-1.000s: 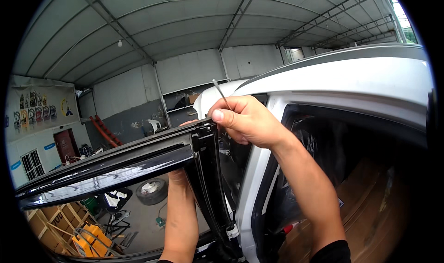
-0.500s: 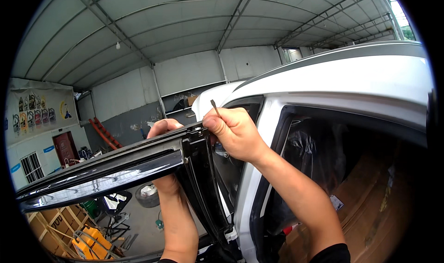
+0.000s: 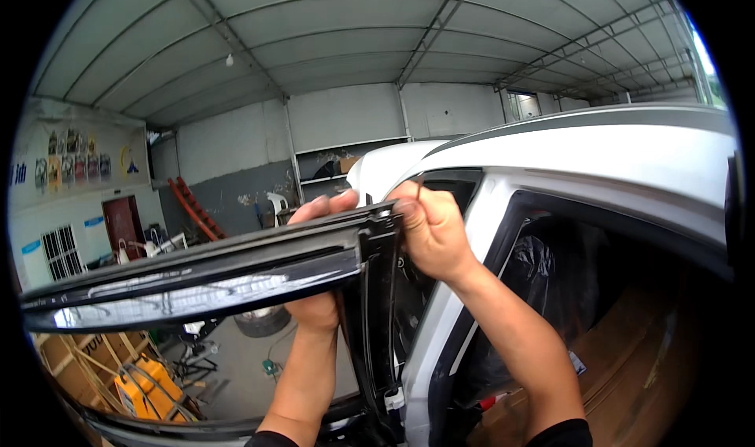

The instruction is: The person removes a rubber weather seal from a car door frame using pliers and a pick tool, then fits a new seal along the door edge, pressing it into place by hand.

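A black car door window frame (image 3: 236, 252) with a glossy trim strip (image 3: 212, 294) runs across the view from the left. My left hand (image 3: 313, 309) reaches up through the window opening, its fingers curled over the frame's top edge; the frame hides the middle of the hand. At the frame's upper right corner, my right hand (image 3: 432, 231) is closed around a thin dark metal rod (image 3: 420, 181), which sticks up above the fist. The rest of the rod is hidden. The right thumb and fingertips press close to the corner.
The white car body (image 3: 598, 152) with its dark door opening stands at the right; brown cardboard (image 3: 621, 345) lies inside. Below left are a yellow case (image 3: 149, 388), a wooden crate (image 3: 75, 360) and a tire (image 3: 263, 323). A red ladder (image 3: 195, 209) leans on the far wall.
The view has shifted, so the door frame and both hands sit further right in the picture. The rod now points more nearly upright, and less of it shows above my right hand.
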The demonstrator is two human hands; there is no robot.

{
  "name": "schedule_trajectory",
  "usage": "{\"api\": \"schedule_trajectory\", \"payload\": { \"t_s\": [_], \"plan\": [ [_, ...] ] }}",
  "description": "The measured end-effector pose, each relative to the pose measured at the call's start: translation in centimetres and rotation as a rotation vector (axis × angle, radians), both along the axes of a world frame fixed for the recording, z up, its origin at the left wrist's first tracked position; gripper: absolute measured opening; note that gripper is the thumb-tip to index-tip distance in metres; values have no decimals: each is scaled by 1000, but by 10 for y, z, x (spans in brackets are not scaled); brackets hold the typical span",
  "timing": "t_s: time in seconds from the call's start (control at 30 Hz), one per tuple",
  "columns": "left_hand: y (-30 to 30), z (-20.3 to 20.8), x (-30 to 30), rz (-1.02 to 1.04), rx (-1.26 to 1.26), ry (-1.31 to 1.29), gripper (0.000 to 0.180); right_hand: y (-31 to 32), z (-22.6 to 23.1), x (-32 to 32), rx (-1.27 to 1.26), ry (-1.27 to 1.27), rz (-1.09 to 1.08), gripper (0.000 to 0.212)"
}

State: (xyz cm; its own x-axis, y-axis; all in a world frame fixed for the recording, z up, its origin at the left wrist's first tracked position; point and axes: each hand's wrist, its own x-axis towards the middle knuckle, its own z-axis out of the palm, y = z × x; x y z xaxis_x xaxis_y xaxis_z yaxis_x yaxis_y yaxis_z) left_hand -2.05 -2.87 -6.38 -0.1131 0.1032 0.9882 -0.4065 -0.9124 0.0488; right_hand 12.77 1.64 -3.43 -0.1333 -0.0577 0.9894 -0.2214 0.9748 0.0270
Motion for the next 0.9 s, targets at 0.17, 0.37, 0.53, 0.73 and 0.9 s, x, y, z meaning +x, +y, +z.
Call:
{"api": "schedule_trajectory", "payload": {
  "t_s": [0.17, 0.37, 0.53, 0.73, 0.9],
  "plan": [
    [-9, 7, 3, 62, -23, 125, 71, 10, -4, 1, 3, 36, -104, 34],
    [25, 19, -5, -380, -47, 392, 65, 5, -9, 8, -118, 22, -93, 46],
    [37, 34, -3, -187, 87, 479, 57, 4, -12, 10, -210, 10, -155, 58],
    [35, 42, -1, -236, 117, 532, 45, 3, -9, 4, -314, 98, -120, 58],
    [49, 66, 4, 1, 546, 591, 39, 2, -6, 8, -363, 139, -213, 65]
  ]
}}
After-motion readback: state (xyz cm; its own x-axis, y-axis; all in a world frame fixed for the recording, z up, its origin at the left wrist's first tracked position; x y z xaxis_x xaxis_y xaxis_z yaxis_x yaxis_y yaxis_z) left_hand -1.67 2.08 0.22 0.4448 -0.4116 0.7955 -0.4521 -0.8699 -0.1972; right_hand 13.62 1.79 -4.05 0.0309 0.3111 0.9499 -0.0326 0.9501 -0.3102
